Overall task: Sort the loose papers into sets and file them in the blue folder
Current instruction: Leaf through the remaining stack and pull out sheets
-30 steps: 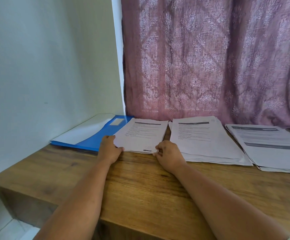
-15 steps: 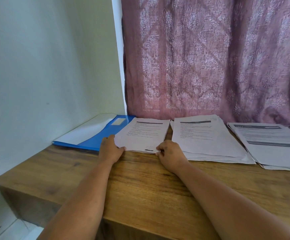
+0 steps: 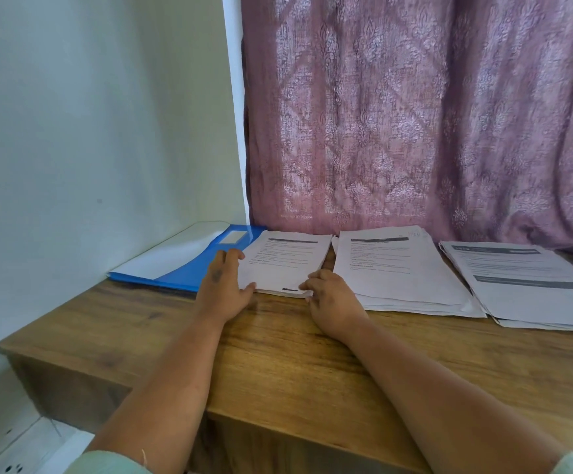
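Note:
Three stacks of printed papers lie along the back of the wooden table (image 3: 278,354). The left stack (image 3: 286,260) partly overlaps the blue folder (image 3: 189,268), which lies closed in the corner by the wall. My left hand (image 3: 225,287) presses flat against the left stack's left edge, fingers stretched out. At that stack's near right corner, my right hand (image 3: 329,297) touches the edge with curled fingers. The middle stack (image 3: 394,268) and the right stack (image 3: 524,282) lie untouched.
A mauve patterned curtain (image 3: 415,114) hangs right behind the papers. A pale wall (image 3: 90,131) closes the left side. The table's left end (image 3: 1,347) and front edge drop to a light floor (image 3: 21,449).
My left hand has stretched its fingers forward along the left edge of the left stack. My right hand stays at the near right corner. The view has shifted slightly.

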### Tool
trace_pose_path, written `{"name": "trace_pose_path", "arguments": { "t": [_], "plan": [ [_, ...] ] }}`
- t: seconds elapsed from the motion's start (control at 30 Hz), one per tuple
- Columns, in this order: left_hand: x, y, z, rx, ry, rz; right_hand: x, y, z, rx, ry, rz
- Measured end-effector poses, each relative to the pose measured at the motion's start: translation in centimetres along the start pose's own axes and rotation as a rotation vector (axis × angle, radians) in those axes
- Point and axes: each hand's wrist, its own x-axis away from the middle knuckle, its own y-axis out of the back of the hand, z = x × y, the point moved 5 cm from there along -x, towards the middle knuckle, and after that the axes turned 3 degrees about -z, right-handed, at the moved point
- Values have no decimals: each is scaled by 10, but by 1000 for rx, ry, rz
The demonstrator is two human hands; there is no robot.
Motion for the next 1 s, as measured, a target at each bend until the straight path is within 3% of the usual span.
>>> {"name": "trace_pose_path", "arguments": {
  "t": [0.1, 0.17, 0.23, 0.33, 0.43, 0.5, 0.6, 0.67, 0.77, 0.87, 0.93, 1.0],
  "plan": [
    [4, 2, -9, 8, -77, -32, 13, 33, 3, -77, 102, -177],
    [10, 0, -24, -39, -240, -37, 20, 67, -8, -120, 122, -326],
    [17, -5, -49, -74, -408, -24, 25, 105, -36, -81, 96, -416],
    [27, -12, -92, -18, -504, -29, 39, 145, -97, 73, -25, -448],
    [29, -27, -144, 216, -362, -39, 62, 157, -154, 189, -197, -387],
    [23, -49, -177, 315, -199, 47, 65, 156, -172, 144, -277, -354],
    [8, -86, -206, 131, -42, 223, 56, 155, -176, 82, -295, -354],
    [-2, -100, -206, -30, 50, 271, 51, 142, -177, 127, -310, -189],
    [-9, -115, -193, -90, 299, 382, 52, 120, -183, 287, -359, 142],
    [-18, -118, -196, -135, 282, 474, 45, 116, -183, 356, -365, 182],
    [-24, -119, -198, -35, 302, 496, 39, 114, -183, 389, -357, 177],
    [-24, -127, -192, 244, 419, 477, 36, 111, -183, 421, -339, 191]
  ]
}}
